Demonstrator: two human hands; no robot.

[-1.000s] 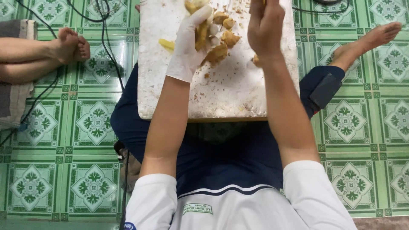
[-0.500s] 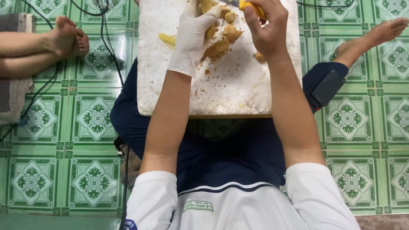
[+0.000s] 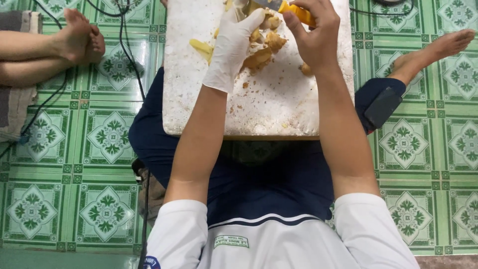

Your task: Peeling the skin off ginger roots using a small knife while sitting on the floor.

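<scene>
The left hand (image 3: 233, 47), in a white glove, presses down on a lumpy yellow-brown piece of root (image 3: 259, 45) at the far end of a white cutting board (image 3: 269, 104) that lies across the person's lap; its grip is clenched on the root. The bare right hand (image 3: 314, 35) has its grip closed round the yellow handle of a knife (image 3: 294, 10). The knife's long axis runs left to right, tilted slightly, with the blade pointing left toward the gloved fingers, just above the root. A yellow peeled strip (image 3: 201, 47) lies on the board to the left. Another person's bare feet (image 3: 77, 35) rest on the green tiled floor (image 3: 64, 164).
</scene>
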